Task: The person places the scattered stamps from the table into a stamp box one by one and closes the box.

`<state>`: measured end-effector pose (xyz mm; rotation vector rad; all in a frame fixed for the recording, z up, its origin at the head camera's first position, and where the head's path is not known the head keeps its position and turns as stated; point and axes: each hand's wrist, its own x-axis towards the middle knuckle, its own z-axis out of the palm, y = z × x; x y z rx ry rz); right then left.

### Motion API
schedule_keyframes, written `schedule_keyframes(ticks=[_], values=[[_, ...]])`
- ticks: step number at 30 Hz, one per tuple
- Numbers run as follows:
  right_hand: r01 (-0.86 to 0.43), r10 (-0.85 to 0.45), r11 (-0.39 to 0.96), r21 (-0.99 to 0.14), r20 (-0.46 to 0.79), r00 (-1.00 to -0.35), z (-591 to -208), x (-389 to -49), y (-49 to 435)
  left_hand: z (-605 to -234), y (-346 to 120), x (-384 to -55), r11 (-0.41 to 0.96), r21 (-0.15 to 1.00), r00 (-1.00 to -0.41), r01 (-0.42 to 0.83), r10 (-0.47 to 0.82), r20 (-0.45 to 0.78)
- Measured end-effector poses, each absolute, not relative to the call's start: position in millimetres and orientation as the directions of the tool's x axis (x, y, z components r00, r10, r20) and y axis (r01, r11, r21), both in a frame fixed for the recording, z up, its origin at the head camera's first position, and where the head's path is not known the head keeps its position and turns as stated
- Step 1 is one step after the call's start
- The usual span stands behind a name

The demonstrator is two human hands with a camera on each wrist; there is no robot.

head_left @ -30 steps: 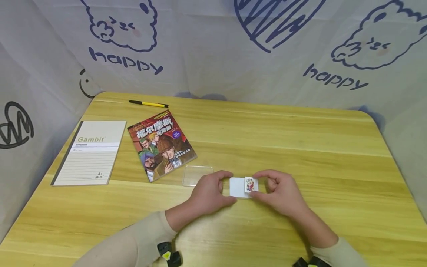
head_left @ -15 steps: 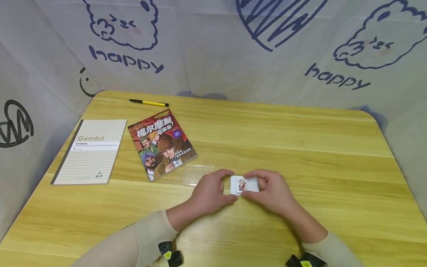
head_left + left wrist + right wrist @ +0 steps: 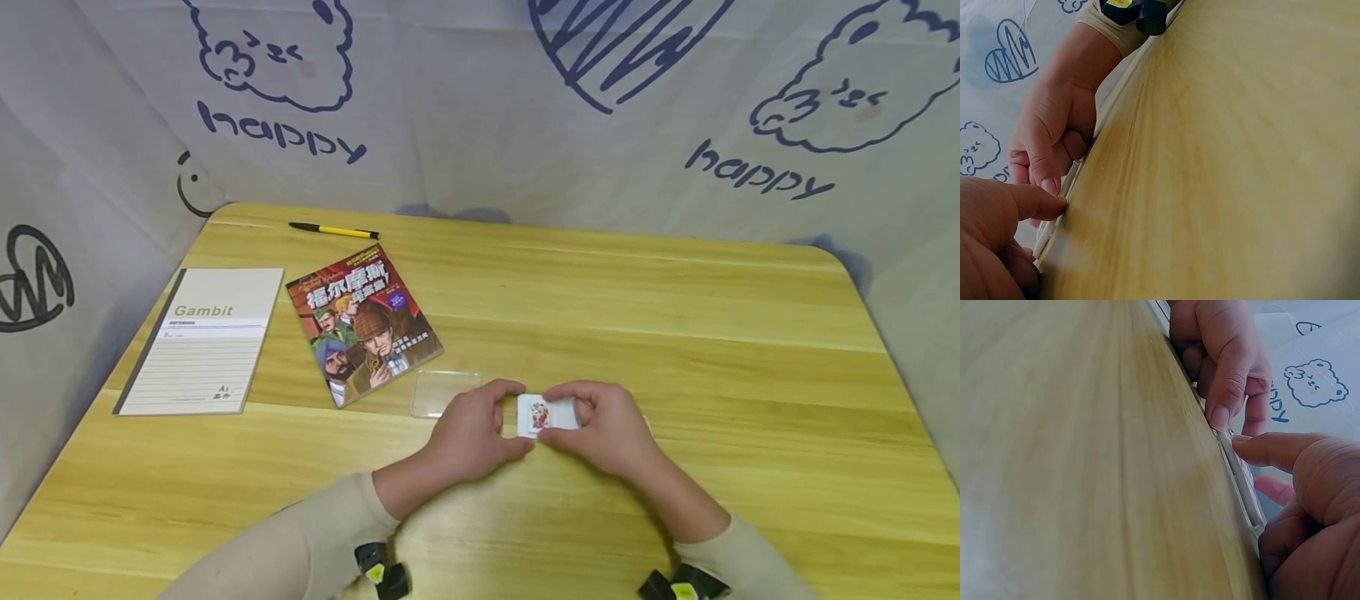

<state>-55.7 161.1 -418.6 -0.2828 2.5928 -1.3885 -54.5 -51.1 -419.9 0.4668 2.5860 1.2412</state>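
Observation:
In the head view a small flat white case [image 3: 564, 415] lies on the table at centre right. My left hand [image 3: 468, 433] grips its left end, thumb on the near edge and index finger on the far edge. Between the thumb and index finger of my right hand [image 3: 611, 429] is a small white playing card [image 3: 539, 414] with a colourful figure, over the left half of the case. The right wrist view shows the case's thin clear rim [image 3: 1241, 494] edge-on, the fingertips of both hands close together at it. A clear plastic lid [image 3: 444, 394] lies just left, partly behind my left hand.
A comic-style book [image 3: 367, 333] lies left of the hands, with a Gambit notebook [image 3: 198, 350] farther left. Behind the book is a yellow and black pen [image 3: 335, 231]. White cloth [image 3: 480, 108] with drawings hangs behind the wooden table [image 3: 637, 317].
My right hand has moved left with the card, from the right end of the case to its left half. My left hand stays at the left end.

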Motion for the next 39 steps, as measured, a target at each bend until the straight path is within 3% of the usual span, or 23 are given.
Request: schedule_keyframes(ticks=[20, 39], values=[[-0.052, -0.187, 0.553, -0.832, -0.063, -0.98, -411, -50, 163, -420, -51, -54, 0.59, 0.784, -0.921, 0.192, 0.384, -0.062], [-0.01, -0.125, 0.574, -0.818, -0.075, -0.989, -408, -37, 210, -420, -50, -54, 0.597, 0.783, -0.924, 0.175, 0.374, -0.078]])
